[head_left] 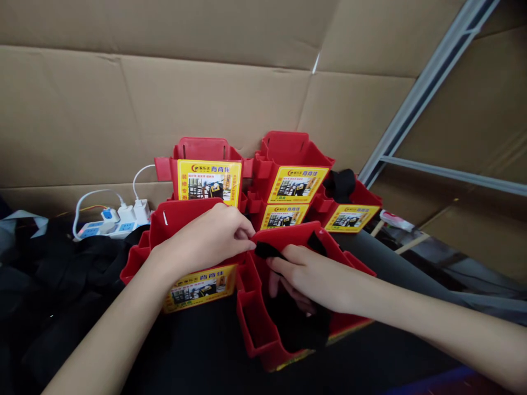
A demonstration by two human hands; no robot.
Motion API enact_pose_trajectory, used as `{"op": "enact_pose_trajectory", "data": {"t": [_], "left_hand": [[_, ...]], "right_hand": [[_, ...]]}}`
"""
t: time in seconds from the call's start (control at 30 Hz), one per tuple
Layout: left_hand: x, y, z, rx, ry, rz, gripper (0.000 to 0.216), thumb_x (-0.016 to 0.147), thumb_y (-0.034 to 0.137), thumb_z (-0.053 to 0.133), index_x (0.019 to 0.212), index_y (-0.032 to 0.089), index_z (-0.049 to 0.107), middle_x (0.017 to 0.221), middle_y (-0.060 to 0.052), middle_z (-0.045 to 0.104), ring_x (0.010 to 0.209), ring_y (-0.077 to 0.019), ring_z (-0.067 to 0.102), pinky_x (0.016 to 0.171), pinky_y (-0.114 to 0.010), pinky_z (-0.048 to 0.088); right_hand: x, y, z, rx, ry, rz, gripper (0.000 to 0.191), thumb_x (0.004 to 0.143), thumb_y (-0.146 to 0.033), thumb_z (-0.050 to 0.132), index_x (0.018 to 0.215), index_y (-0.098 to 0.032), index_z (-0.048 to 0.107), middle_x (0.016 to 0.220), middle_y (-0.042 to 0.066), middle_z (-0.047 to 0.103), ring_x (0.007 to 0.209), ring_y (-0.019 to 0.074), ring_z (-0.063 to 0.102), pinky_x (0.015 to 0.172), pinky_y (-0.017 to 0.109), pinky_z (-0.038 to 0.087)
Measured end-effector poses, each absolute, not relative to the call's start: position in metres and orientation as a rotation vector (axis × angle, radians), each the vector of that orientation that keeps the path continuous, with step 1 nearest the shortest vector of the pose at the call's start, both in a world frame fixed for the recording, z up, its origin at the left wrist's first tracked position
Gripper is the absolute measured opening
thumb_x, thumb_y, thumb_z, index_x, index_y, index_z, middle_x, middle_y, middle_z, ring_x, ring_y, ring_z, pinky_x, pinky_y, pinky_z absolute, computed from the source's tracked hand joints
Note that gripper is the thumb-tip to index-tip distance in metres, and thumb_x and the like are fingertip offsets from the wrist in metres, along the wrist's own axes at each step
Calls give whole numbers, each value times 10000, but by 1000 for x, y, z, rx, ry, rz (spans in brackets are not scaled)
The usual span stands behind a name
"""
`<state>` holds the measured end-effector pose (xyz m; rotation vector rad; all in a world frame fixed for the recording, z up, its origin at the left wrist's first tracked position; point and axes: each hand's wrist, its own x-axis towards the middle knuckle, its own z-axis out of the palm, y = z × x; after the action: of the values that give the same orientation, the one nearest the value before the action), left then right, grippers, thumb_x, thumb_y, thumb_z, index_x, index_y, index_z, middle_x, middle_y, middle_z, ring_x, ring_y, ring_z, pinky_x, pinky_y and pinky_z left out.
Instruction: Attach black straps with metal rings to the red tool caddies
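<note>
A red plastic tool box [259, 323] with side pockets stands on the dark table in front of me, its inside facing up. Within it, the thumb and fingers of my right hand [302, 269] are closed on a black strap [265, 250], and more of the black webbing lies below them. My left hand [220, 236] is at the left end of the box's back panel, fingers curled in a pinch; what they grip is hidden. Under the left wrist stands a second red box [138, 255] with a yellow label [200, 288], partly covered by the hand.
Further back are stacked red boxes [294, 148], another red box [201, 151] and one holding a black strap roll [341, 184]. A power strip [123, 226] with plugs and heaped black webbing [69, 274] lie left. Cardboard [206, 104] walls the back; a metal frame [428, 82] slants right.
</note>
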<state>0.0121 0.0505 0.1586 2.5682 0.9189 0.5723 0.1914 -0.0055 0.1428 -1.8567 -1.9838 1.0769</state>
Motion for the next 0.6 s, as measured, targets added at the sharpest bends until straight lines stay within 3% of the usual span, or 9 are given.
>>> {"op": "enact_pose_trajectory", "data": {"t": [0.17,0.37,0.6], "left_hand": [[11,54,158,2561,895,550,174,762,296,575,834,186,689,765,-9,707,650,-130,623,592,-242,447],[11,54,158,2567,882,547,175,768,299,569,813,174,684,754,-20,702,646,-132,618,591,-244,443],[10,57,156,2570,859,550,165,774,294,578,810,164,673,746,-17,696,646,-124,609,596,-237,441]], "right_hand": [[183,-9,143,-1887,-1997,1078,398,883,-423,358,661,-158,556,416,-1,489,371,103,453,405,227,331],[182,-9,145,-1850,-2188,898,361,885,-363,357,664,-168,567,470,17,533,401,122,482,454,253,359],[181,-3,150,-1753,-2468,589,390,889,-327,325,649,-163,585,682,65,637,609,155,572,612,264,404]]}}
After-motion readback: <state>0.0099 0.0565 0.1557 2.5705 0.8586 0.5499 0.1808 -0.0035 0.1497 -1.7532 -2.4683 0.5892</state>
